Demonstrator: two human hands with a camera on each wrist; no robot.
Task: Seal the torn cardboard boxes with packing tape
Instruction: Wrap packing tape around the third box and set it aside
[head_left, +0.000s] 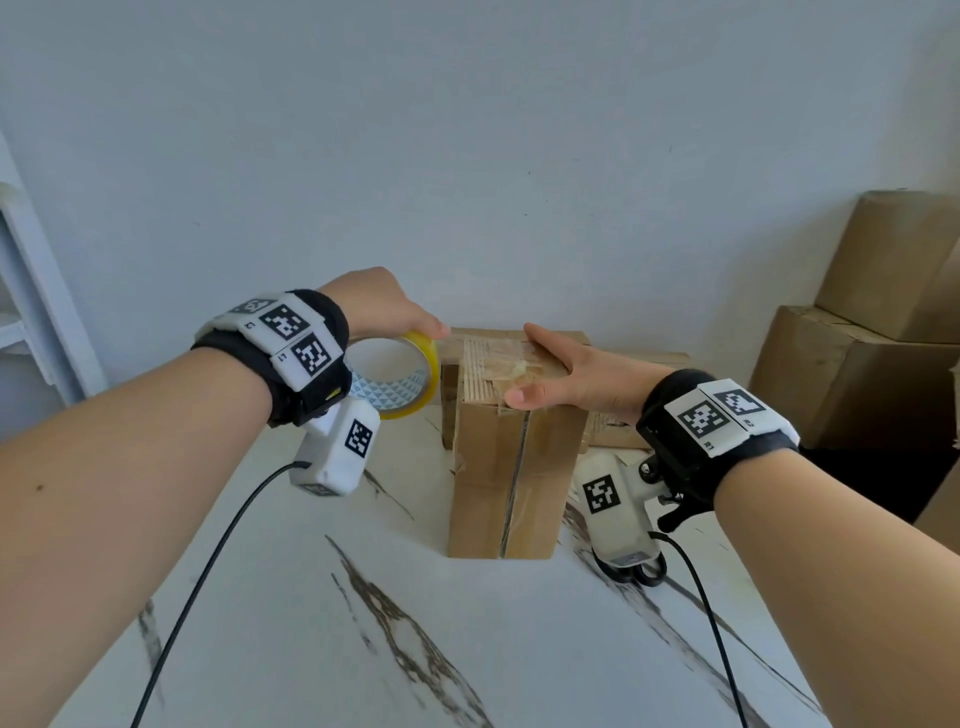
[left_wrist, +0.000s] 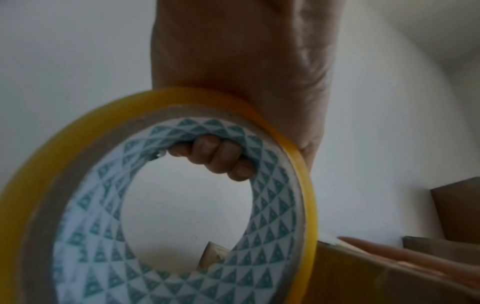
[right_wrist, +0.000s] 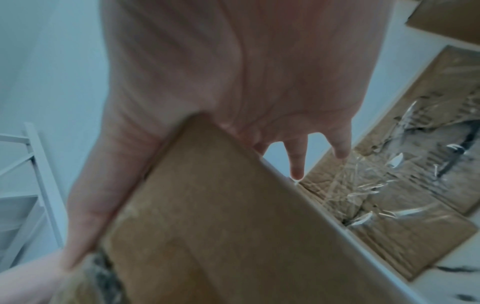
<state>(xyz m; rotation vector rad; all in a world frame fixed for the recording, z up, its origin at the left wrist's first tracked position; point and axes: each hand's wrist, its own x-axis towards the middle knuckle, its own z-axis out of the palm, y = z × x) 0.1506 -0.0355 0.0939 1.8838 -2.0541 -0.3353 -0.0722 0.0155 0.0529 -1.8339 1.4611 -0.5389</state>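
From the head view, the cardboard box (head_left: 506, 441) stood upright on the marble table (head_left: 363, 597), near the centre. The right hand (head_left: 561, 374) lay flat on its torn top, fingers straight and together, thumb at the near edge. At the box's nine o'clock, the left hand (head_left: 384, 306) gripped the tape roll (head_left: 400, 379), held up just beside the top's left edge. A flattened box (head_left: 639, 395) lay behind at three o'clock, more boxes (head_left: 857, 338) stacked beyond.

In the left wrist view, the fingers (left_wrist: 218, 156) curled through the roll's core, clamped on it, the roll filling the frame from six to nine o'clock. The box edge showed at four o'clock.

In the right wrist view, the palm (right_wrist: 246, 72) pressed the box top, two fingertips (right_wrist: 297, 168) apart past the far edge.

The step appeared to be drawing tape across the top. Doing it well probably meant keeping the roll low and the strip taut, the flat hand following to smooth it. Whether a strip ran from roll to box could not be told.
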